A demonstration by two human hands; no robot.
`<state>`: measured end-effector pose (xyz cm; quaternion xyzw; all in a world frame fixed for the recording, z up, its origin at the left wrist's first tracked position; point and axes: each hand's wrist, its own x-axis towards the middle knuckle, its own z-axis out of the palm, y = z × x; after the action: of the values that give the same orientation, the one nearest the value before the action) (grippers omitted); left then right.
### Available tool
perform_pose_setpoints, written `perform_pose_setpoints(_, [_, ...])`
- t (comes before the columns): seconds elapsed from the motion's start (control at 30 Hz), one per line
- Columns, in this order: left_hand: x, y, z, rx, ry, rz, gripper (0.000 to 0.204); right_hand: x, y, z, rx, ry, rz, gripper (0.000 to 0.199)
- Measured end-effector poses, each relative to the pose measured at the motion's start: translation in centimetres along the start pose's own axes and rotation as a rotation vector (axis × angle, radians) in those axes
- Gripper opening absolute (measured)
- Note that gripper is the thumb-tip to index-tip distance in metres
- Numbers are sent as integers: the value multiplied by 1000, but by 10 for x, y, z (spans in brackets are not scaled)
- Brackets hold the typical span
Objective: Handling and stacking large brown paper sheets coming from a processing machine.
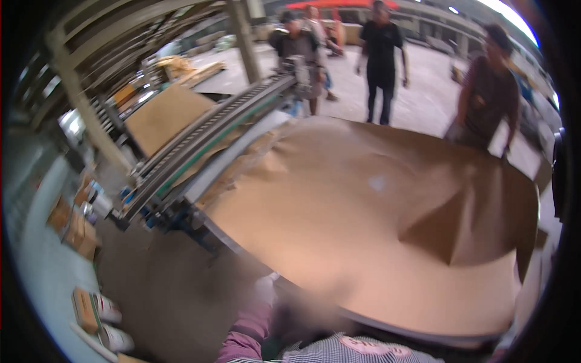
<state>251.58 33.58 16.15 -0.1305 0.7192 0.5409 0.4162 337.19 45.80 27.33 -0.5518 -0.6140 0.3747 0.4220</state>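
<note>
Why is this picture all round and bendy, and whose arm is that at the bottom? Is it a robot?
No robot arm here: it's a person's arm, in a purple sleeve. The camera sits on that person's head, looking down, and its very wide lens bends straight things near the rim. The left hand is by the near edge of a worktable. It's too blurry to tell whether it grips anything, and I can't make out the right hand. A big, creased brown sheet covers much of the table. The long metal rail on the left is part of a machine. Other people stand beyond, including one in black clothes.
</note>
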Motion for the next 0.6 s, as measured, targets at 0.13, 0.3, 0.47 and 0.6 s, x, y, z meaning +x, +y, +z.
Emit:
perform_pose_setpoints(0.13, [90, -60, -74, -73, -702, 221, 32, 51, -10, 22, 314, 185, 97, 41])
perform_pose_setpoints(0.3, [18, -63, 21, 91, -95, -111, 31, 56, 25, -19, 451, 932, 379, 45])
perform_pose_setpoints(0.47, [33, -62, 49, 160, -138, -195, 20, 0, 74, -79, 508, 1050, 379, 32])
perform_pose_setpoints(0.6, [-52, 11, 78, 15, -237, 110, 28, 35, 48, -29, 226, 995, 552, 33])
